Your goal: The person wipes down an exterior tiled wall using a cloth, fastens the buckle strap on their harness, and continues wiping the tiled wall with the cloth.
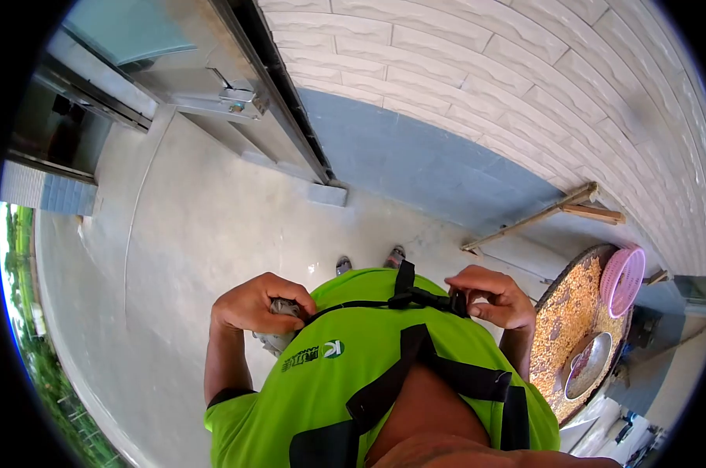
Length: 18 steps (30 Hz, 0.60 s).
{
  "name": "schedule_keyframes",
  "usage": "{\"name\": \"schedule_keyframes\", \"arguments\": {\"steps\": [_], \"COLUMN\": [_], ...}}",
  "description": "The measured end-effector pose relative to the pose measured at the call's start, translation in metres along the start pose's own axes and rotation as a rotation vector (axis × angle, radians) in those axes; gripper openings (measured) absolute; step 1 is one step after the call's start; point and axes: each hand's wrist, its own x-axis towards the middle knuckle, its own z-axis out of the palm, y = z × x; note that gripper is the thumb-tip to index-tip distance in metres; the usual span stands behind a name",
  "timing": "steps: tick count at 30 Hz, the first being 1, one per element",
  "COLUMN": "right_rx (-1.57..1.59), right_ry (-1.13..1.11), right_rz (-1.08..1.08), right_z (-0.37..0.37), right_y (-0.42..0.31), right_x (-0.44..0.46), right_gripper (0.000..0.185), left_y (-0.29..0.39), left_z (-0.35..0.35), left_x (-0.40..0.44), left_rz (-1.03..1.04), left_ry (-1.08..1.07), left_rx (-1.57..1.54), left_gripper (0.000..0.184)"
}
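My left hand [251,306] is closed around a crumpled grey piece of fabric [284,306], part of which hangs below the fingers. It is close to the left end of a black chest strap [349,305] that crosses my bright green shirt [322,398]. The strap's black plastic buckle [419,298] sits at the middle of my chest. On the other side, my right hand [503,299] has its curled fingers and thumb at the black strap end [459,303], pinching it. My palm hides part of that end.
A large round tray [552,320] of yellow-orange kernels stands at right, with a pink basket [623,281] and a metal bowl [588,366] on it. Wooden poles [532,216] lean by the tiled wall [478,47]. A metal door [236,101] stands ahead over the concrete floor [205,210].
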Motion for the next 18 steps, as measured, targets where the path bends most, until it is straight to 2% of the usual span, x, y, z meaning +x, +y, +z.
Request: {"name": "schedule_keyframes", "arguments": {"steps": [2,4,6,8,12,14,16,17,18], "right_rx": [-0.020,-0.092,-0.073,0.027,-0.024,-0.280,-0.512,-0.675,-0.809], "right_ry": [0.014,-0.139,-0.147,-0.108,-0.073,0.368,0.751,0.903,1.054], "right_rz": [-0.031,-0.061,-0.017,0.059,0.071,0.029,-0.084,-0.306,-0.424], "right_z": [0.005,0.006,0.007,0.010,0.003,-0.020,-0.049,-0.068,-0.086], "right_y": [0.002,0.012,0.018,0.020,0.021,0.019,-0.025,-0.051,-0.082], "right_x": [0.011,0.023,0.026,0.032,0.046,0.045,0.047,0.051,0.045], "right_gripper": [0.047,0.043,0.045,0.059,0.056,0.042,0.040,0.040,0.037], "left_y": [-0.011,-0.020,-0.033,-0.052,-0.092,-0.130,-0.143,-0.140,-0.136], "left_z": [-0.007,-0.015,-0.022,-0.028,-0.028,-0.029,-0.023,-0.019,-0.016], "left_x": [-0.006,-0.010,-0.010,-0.005,0.040,0.075,0.103,0.113,0.121], "left_rz": [-0.005,-0.018,-0.035,-0.043,0.028,0.078,0.031,-0.003,-0.038], "left_ry": [0.015,0.043,0.064,0.273,0.647,0.696,0.570,0.524,0.478], "left_rx": [-0.059,-0.123,-0.193,-0.366,-0.602,-0.858,-1.065,-1.082,-1.095], "left_gripper": [0.021,0.019,0.018,0.016,0.024,0.029,0.036,0.035,0.035]}}
